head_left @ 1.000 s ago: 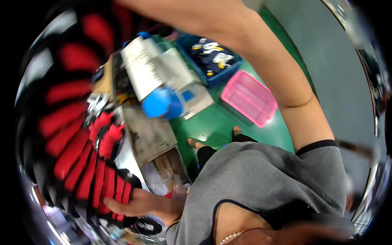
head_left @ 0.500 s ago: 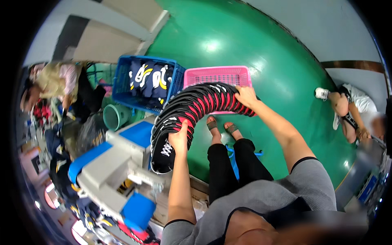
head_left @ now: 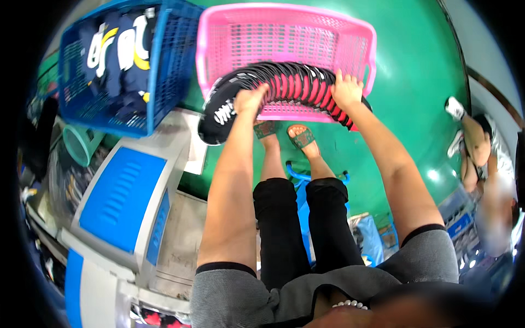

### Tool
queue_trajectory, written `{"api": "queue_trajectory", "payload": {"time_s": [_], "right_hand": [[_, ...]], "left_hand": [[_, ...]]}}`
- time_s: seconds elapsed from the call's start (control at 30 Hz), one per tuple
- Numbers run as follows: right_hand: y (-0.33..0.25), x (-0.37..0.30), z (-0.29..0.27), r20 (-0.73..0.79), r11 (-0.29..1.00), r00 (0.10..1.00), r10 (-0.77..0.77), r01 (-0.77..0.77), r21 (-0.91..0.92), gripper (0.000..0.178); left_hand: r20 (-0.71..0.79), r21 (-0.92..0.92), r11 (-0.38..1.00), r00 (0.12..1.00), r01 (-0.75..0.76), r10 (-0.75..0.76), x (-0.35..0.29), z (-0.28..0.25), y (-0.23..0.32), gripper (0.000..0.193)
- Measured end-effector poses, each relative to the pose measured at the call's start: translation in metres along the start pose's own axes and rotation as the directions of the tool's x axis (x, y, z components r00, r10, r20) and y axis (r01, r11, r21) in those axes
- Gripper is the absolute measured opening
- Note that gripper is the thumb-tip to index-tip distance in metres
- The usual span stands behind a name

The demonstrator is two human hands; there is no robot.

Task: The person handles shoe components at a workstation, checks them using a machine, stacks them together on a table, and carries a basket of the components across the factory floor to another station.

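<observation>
The stack (head_left: 295,82), a curved row of nested black and red pieces, lies across the near side of the pink basket (head_left: 246,38); its left end projects beyond the near left corner, its right end reaches past the near right corner; whether the rim carries any weight cannot be told. The hands are apart, both clamped on the stack: the left hand (head_left: 250,99) grips near the left end, the right hand (head_left: 347,92) wraps the row toward the right end; the fingers under the stack are hidden. By appearance, each piece is soft and light, while the full row is probably fairly heavy, flexible and prone to sag or fan apart; breakage seems unlikely; the sound hold is near both ends, with inward pressure to keep the middle from slipping; the blue crate (head_left: 175,60) stands just left of the basket.
</observation>
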State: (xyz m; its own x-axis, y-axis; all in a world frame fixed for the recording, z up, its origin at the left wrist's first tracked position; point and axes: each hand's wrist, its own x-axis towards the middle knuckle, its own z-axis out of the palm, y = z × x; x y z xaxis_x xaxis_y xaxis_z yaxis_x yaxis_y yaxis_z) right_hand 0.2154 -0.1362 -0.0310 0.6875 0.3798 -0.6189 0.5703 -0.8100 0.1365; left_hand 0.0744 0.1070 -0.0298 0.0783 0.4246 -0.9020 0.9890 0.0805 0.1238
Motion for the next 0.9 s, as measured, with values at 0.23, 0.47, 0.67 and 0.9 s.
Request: {"api": "queue_trajectory", "payload": {"time_s": [0.23,0.47,0.67,0.9], "right_hand": [[-0.037,-0.157,-0.070,-0.141,0.819,0.895,-0.423,0.444,0.363,0.048],[-0.110,-0.331,-0.186,0.076,0.317,0.313,-0.947,0.860,0.399,0.031],[-0.152,-0.442,-0.269,0.365,0.240,0.110,-0.924,0.913,0.331,0.029],[-0.307,-0.636,-0.289,0.367,0.190,-0.108,-0.924,0.702,0.686,0.053]], "left_hand": [[-0.339,-0.445,0.661,0.797,-0.604,0.500,-0.209,0.003,-0.121,0.044],[-0.041,-0.747,0.640,0.974,-0.178,0.223,-0.512,-0.070,-0.303,0.038],[-0.568,-0.823,0.320,0.686,-0.469,-0.455,-0.639,-0.108,-0.493,0.027],[-0.439,-0.666,0.175,0.192,-0.725,-0.878,-0.691,-0.227,-0.739,0.071]]}}
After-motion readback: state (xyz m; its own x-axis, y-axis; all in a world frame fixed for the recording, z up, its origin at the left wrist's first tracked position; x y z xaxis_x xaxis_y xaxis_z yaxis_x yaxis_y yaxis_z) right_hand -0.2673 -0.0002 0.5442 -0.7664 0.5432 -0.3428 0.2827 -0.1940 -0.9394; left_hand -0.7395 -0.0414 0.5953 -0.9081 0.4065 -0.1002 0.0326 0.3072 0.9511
